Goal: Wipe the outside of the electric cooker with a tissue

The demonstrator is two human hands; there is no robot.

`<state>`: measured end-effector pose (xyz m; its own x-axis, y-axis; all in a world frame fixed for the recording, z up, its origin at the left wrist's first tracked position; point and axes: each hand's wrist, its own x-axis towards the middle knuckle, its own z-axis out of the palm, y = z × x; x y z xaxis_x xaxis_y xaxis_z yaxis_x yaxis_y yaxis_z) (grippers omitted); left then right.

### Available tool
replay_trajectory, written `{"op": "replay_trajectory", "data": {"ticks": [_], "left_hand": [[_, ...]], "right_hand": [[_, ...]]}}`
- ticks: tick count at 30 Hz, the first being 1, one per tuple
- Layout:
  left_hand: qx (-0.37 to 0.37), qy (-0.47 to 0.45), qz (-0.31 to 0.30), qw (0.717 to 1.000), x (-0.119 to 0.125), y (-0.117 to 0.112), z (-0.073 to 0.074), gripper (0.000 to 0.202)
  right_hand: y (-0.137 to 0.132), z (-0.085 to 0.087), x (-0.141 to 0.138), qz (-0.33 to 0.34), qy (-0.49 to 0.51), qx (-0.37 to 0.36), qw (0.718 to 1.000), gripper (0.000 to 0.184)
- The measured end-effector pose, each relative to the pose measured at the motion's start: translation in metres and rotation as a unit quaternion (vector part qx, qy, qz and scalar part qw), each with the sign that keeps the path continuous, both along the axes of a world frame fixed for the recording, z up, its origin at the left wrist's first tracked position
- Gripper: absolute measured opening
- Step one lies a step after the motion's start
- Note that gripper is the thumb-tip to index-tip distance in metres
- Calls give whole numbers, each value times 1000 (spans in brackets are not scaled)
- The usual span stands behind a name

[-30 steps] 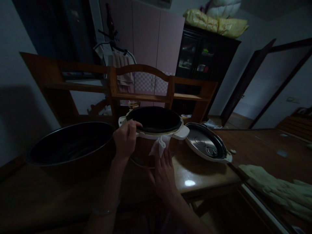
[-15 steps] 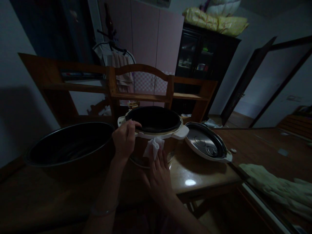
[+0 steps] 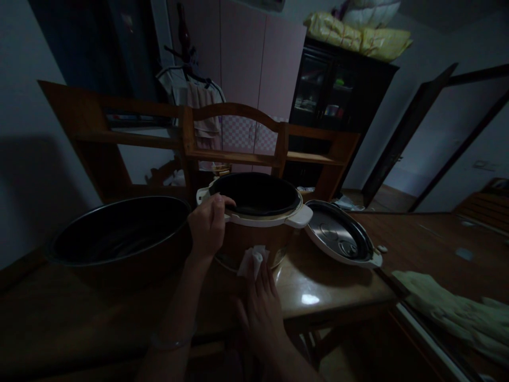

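Observation:
A brown rice cooker (image 3: 274,237) with a white rim and a dark inner pot stands tilted on the wooden table (image 3: 330,289). My left hand (image 3: 207,226) grips its rim on the left side, fingers curled over the edge. My right hand (image 3: 260,307) presses a small white cloth (image 3: 252,259) against the lower front of the cooker's body. The cooker's open lid (image 3: 342,237), shiny inside, lies to the right of the cooker.
A large dark metal basin (image 3: 119,239) sits at the left on the table. A wooden chair back (image 3: 234,132) and shelf stand behind the cooker. A pale green cloth (image 3: 449,305) lies at the right on a lower surface. A dark cabinet (image 3: 338,101) is at the back.
My right hand has slid the white cloth down from under the cooker's rim to the lower front of its body. My left hand has stayed on the rim.

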<state>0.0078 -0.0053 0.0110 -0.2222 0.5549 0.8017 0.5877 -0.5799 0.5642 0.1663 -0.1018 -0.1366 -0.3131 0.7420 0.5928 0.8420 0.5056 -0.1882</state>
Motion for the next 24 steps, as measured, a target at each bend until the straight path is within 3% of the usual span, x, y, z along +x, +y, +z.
{"op": "replay_trajectory", "data": {"ticks": [4, 10, 13, 20, 24], "left_hand": [[7, -3, 3, 1000, 0, 1, -1, 50], [-1, 8, 0, 1000, 0, -1, 0, 50], [-1, 9, -1, 1000, 0, -1, 1, 50], [0, 9, 2, 1000, 0, -1, 1, 49], [6, 4, 8, 1000, 0, 0, 0, 49]], "right_hand": [[6, 4, 4, 17, -5, 6, 1000, 89], [24, 36, 6, 22, 1, 47, 999, 92], [26, 42, 9, 17, 3, 60, 998, 92], [22, 19, 25, -18, 71, 13, 997, 89], [26, 10, 39, -16, 194, -47, 980, 81]]}}
